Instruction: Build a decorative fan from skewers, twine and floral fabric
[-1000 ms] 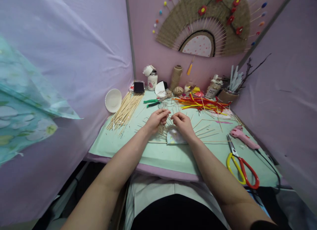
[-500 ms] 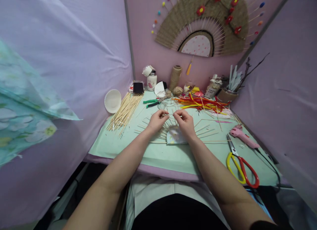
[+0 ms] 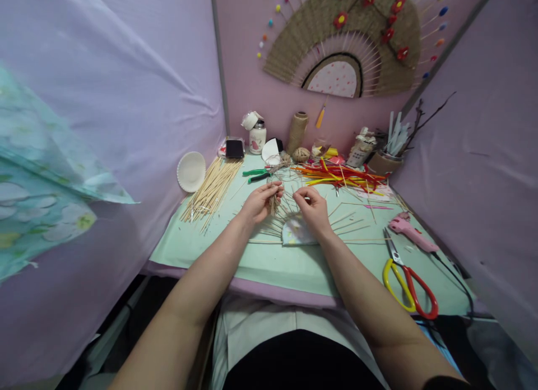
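Both forearms (image 3: 210,272) forward, fingers (image 3: 308,194) curled

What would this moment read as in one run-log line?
left hand: gripping twine bundle | right hand: near patterned half-disc with radiating sticks, grasp unclear | scissors: on table, right side

Person wears plain black top (image 3: 298,362), solid colour, matte-looking, rounded outline across belly. Right sleeve (image 3: 445,382) black too, only cuff edge showing in lower corner, short cut, ends near elbow. Forearms bare, wrists bare. Left hand (image 3: 261,204), right hand (image 3: 314,209) ungloved, fingers uncovered. Pale garment (image 3: 260,317) over lap, off-white to light grey, creased, folds toward left side, thin seam-like line near middle. Exact garment type unclear.
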